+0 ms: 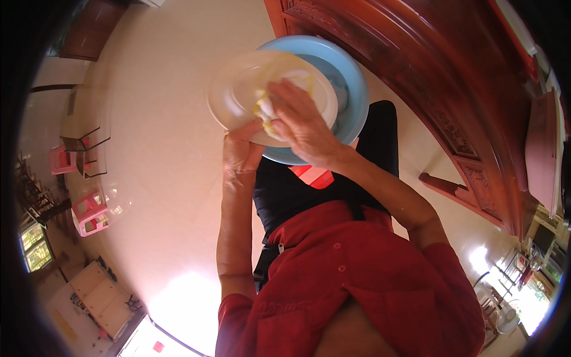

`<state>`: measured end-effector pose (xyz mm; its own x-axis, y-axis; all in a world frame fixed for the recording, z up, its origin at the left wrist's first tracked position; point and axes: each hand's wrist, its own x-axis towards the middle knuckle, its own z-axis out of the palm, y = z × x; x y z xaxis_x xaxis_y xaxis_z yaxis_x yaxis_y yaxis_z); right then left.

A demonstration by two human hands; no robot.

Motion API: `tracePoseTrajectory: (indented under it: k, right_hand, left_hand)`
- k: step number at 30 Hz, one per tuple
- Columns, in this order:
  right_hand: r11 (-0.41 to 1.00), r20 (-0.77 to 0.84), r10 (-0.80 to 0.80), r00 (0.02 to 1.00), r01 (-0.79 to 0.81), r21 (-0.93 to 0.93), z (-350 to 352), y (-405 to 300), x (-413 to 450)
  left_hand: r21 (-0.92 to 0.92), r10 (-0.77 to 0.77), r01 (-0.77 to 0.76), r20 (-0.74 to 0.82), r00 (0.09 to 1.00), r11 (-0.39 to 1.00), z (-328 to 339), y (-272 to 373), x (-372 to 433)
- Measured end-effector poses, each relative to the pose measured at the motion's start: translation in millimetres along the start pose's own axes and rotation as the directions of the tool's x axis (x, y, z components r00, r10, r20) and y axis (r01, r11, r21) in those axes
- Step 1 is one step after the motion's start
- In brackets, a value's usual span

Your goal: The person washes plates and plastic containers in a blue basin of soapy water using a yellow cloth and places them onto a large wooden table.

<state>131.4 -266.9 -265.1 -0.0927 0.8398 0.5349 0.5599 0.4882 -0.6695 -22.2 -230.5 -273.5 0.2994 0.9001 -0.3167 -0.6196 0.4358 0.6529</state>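
Note:
My left hand [244,145] grips the near left rim of a large pale round plate [227,89], its thumb over the edge. The plate is tilted above a blue plastic basin [357,89] and covers much of it. My right hand [299,116] presses a white cloth with yellow edging [266,109] against the plate's upper face; hand and cloth are motion-blurred. In the basin, whitish cloth-like stuff [340,96] shows beside the plate, apparently in water. Part of a red object [314,176] shows between my legs, below the basin.
A carved reddish wooden cabinet [401,67] curves along the right, close to the basin. Pale tiled floor [165,111] spreads to the left. Farther left stand a pink plastic stool [90,213] and a chair with a dark metal frame [82,154]. An electric fan [506,317] is at lower right.

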Motion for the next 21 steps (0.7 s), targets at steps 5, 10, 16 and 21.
tracePoseTrajectory:
  k: [5,10,16,21]
  right_hand:
    - [0.997,0.001,-0.077,0.997,0.077,-0.014,-3,11,30]
    - [0.905,-0.098,0.421,0.902,-0.412,0.105,-18,64,24]
    - [-0.174,0.425,0.698,0.576,-0.439,0.881,-43,90,-2]
    - [-0.476,0.639,0.625,0.448,-0.430,0.767,-68,91,-8]
  left_hand:
    - [-0.060,-0.045,0.044,-0.007,0.999,0.997,13,13,-13]
    - [0.062,0.039,-0.038,-0.015,0.999,0.997,21,28,-19]
    - [0.669,-0.106,-0.092,0.249,0.963,0.737,57,29,-35]
    - [0.676,-0.211,-0.735,0.713,0.668,-0.042,50,24,-27]
